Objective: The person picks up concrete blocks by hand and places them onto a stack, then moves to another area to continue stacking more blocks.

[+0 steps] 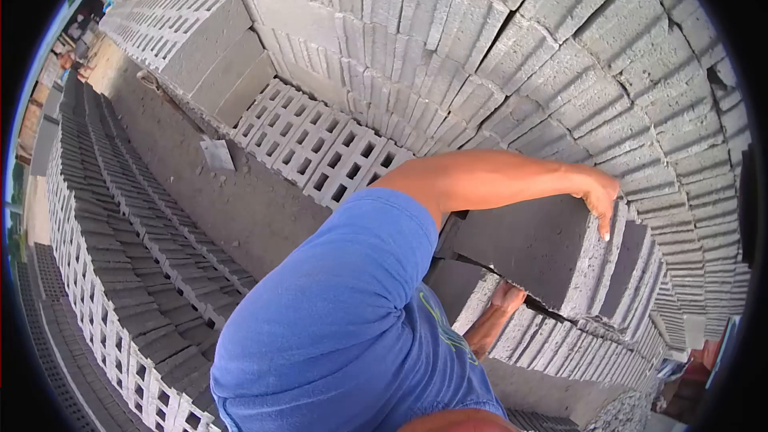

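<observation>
The left hand hooks narrowly over a concrete block's upper edge, the block beneath it; the right hand (fingertips hidden) clasps its lower edge, above stacked blocks.

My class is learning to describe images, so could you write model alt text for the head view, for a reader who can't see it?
A person in a blue shirt has their left hand gripping a gray concrete block and their right hand at its lower edge. Tightly stacked blocks curve around them beside a dirt path.
</observation>
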